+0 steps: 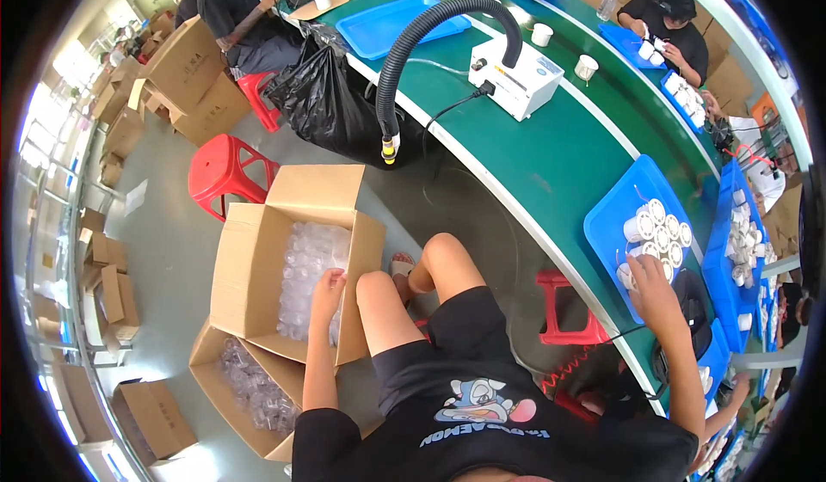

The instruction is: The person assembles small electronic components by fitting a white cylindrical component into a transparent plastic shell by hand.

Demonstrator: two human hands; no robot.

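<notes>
My left hand (329,289) is over the right side of an open cardboard box (232,267), its fingers pressed together. Whatever they pinch is too small or too clear to make out. Clear plastic cup-like pieces (301,254) fill that box in rows. On the green bench to my right lies a blue tray (613,211) holding a cluster of white cup-shaped parts (661,237) with round, slotted tops. My right hand (651,291) reaches over the tray's near part, its fingers bent around one of the white parts at the cluster's lower left edge.
A second cardboard box (258,387) of clear pieces stands beside the first. Red stools (225,172) stand on the floor. A white machine (516,78) with a black hose (396,69) sits on the bench (551,172). A black bag (318,95) hangs near it. Co-workers sit across and beyond.
</notes>
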